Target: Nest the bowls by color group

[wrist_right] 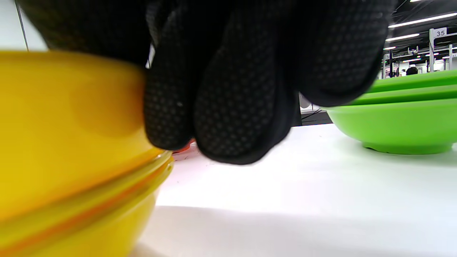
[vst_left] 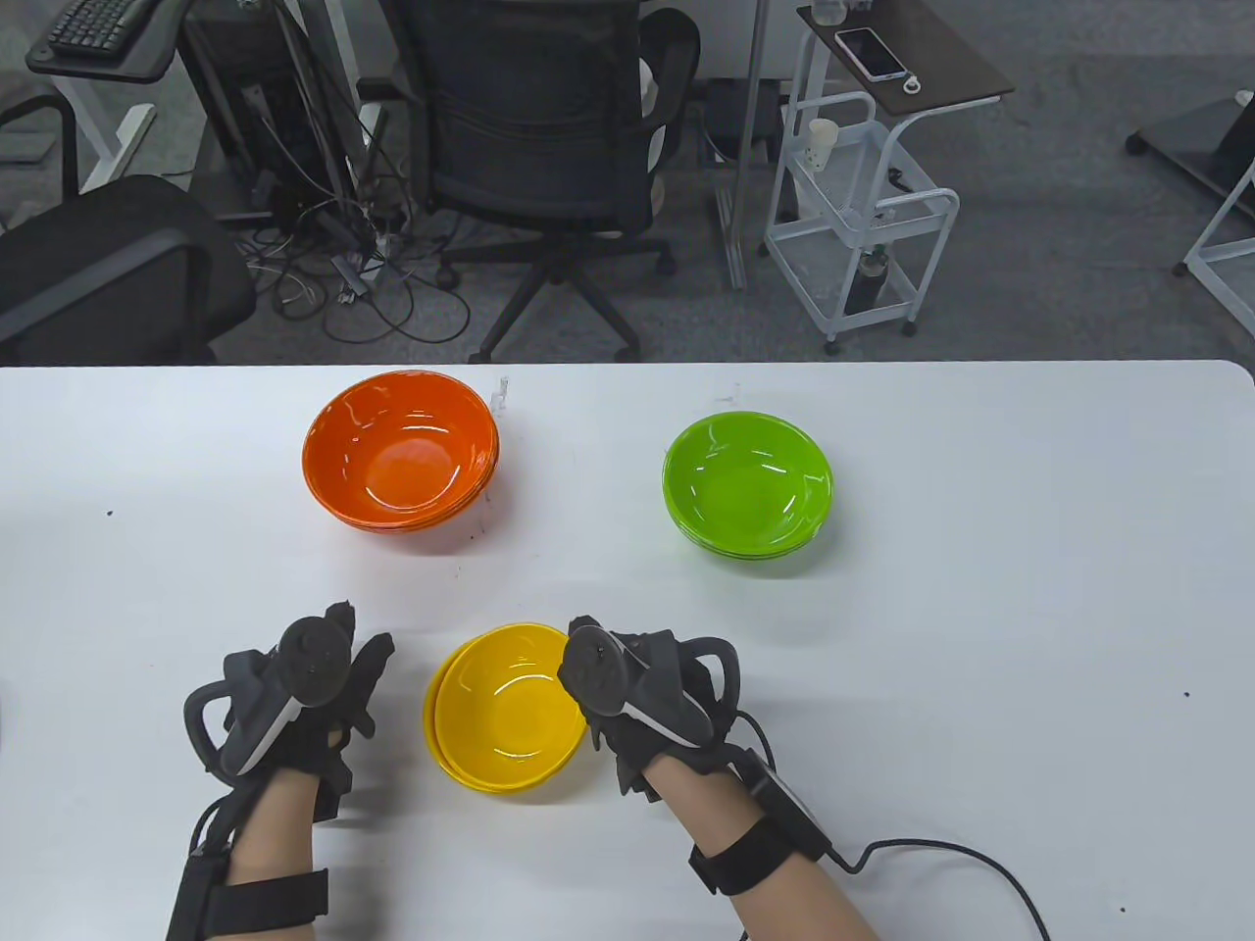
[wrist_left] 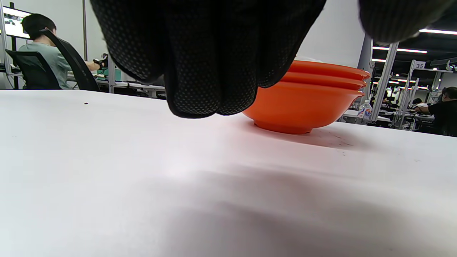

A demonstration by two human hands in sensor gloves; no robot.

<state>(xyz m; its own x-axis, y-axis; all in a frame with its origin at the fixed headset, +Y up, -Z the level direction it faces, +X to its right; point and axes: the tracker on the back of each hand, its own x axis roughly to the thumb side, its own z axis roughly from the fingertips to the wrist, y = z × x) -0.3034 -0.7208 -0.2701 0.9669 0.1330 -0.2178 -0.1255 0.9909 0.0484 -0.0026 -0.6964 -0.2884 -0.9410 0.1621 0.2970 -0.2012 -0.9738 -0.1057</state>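
A stack of orange bowls [vst_left: 402,453] stands at the back left of the white table [vst_left: 980,608], and it shows in the left wrist view [wrist_left: 307,103]. A stack of green bowls [vst_left: 747,485] stands at the back right, also in the right wrist view [wrist_right: 403,121]. Yellow bowls [vst_left: 505,708] sit near the front between my hands. My right hand [vst_left: 580,655] grips the right rim of the top yellow bowl [wrist_right: 71,114], which sits tilted in the yellow bowls below [wrist_right: 89,221]. My left hand [vst_left: 358,639] is empty, just left of the yellow bowls, fingers [wrist_left: 207,71] hanging just above the table.
The table's far edge runs just behind the orange stack. Beyond it stand an office chair [vst_left: 549,147], a white cart [vst_left: 863,216] and a black chair [vst_left: 108,265]. A cable [vst_left: 941,853] trails from my right wrist across the table's front right.
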